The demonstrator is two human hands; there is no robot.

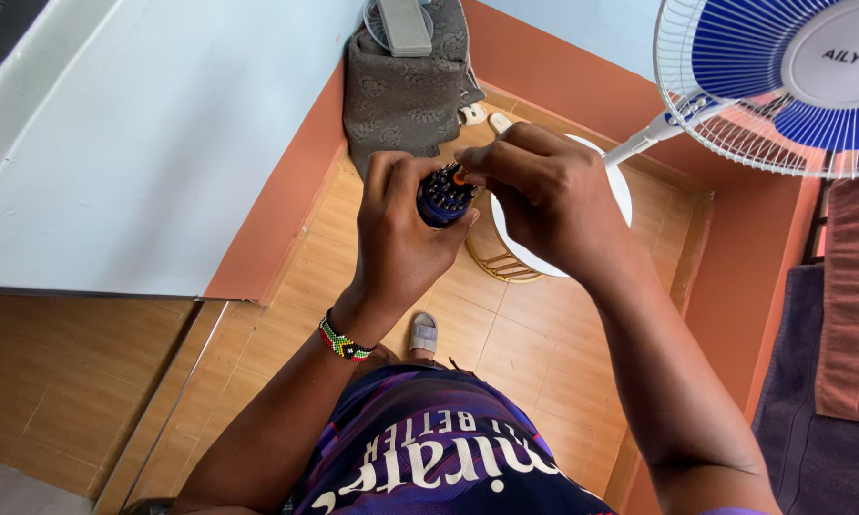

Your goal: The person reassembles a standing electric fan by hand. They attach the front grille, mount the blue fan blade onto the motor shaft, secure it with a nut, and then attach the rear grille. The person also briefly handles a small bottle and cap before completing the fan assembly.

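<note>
Gripping a dark blue round bit holder (445,196) studded with small metal driver bits, the left hand (401,238) wraps its fingers firmly around the holder's body and keeps it up in front of the chest, just left of the white round base (620,191) of the standing fan. Now the right hand (549,195), fingers bunched, pinches a small orange-tipped bit (460,176) at the top of the holder, thumb and forefinger closed on it (whether the bit sits in its slot or is clear of it, I cannot tell from here). On the left wrist sits a beaded bracelet (344,341) in red, green, black and white. Above and right of the fan base spreads the fan's white wire grille with blue blades (777,81), its white stem slanting down to the base. Left of the base, against the orange wall, leans a grey patterned cloth bag (406,81) with a grey flat device (406,24) on top. Below the base, on the tan tiled floor (506,334), a grey sandal (424,334) pokes out. Far left of it runs a pale blue tabletop (143,143).
</note>
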